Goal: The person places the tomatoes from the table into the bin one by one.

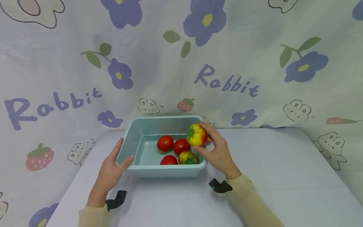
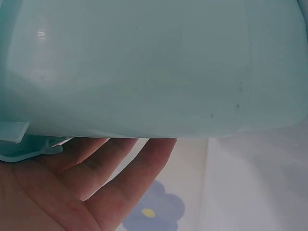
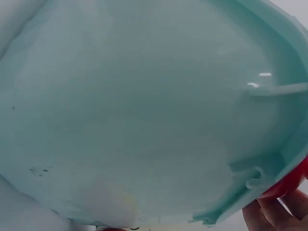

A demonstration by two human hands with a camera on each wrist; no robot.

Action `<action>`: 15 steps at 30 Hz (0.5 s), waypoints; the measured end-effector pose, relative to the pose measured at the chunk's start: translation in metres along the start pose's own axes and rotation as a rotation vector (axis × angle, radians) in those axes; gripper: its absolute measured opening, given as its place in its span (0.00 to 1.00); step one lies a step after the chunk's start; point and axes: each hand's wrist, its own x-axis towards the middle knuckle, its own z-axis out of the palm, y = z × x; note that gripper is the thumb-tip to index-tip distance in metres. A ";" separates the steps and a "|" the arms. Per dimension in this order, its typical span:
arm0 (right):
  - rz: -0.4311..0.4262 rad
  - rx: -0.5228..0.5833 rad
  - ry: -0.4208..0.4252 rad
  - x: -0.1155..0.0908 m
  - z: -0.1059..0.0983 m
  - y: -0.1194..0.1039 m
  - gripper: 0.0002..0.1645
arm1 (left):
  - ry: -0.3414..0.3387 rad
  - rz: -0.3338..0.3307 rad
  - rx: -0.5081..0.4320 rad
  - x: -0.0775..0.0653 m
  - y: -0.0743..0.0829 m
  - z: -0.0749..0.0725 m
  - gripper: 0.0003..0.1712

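A pale blue-green plastic bin [image 1: 164,167] sits on the table. My left hand [image 1: 109,170] holds its left end, the thumb over the rim and the fingers along the outer wall, as the left wrist view also shows. Over the bin's right side, my right hand [image 1: 216,151] pinches a yellow-and-red lobed bell pepper [image 1: 196,135] with a green top between thumb and fingers. Inside lie red tomatoes [image 1: 165,144] and a yellow-green-red bell pepper [image 1: 188,158]. In the right wrist view the bin's outer wall [image 3: 144,120] hides most of the pepper [image 3: 288,182].
Just behind the right hand shows a bit of another yellow-and-red piece [image 1: 209,138], mostly covered by fingers. The white table [image 1: 278,170] spreads out to the right. A printed curtain [image 1: 158,69] hangs along its back edge.
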 end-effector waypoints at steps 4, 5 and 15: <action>-0.008 -0.026 0.011 0.000 0.004 -0.001 0.47 | -0.007 -0.007 -0.002 0.001 0.000 -0.001 0.51; -0.007 -0.034 0.013 -0.001 0.004 -0.001 0.47 | -0.009 -0.008 -0.002 0.001 0.000 -0.001 0.51; -0.013 -0.086 0.056 -0.002 0.002 0.002 0.36 | 0.000 0.003 -0.006 0.002 -0.001 0.000 0.50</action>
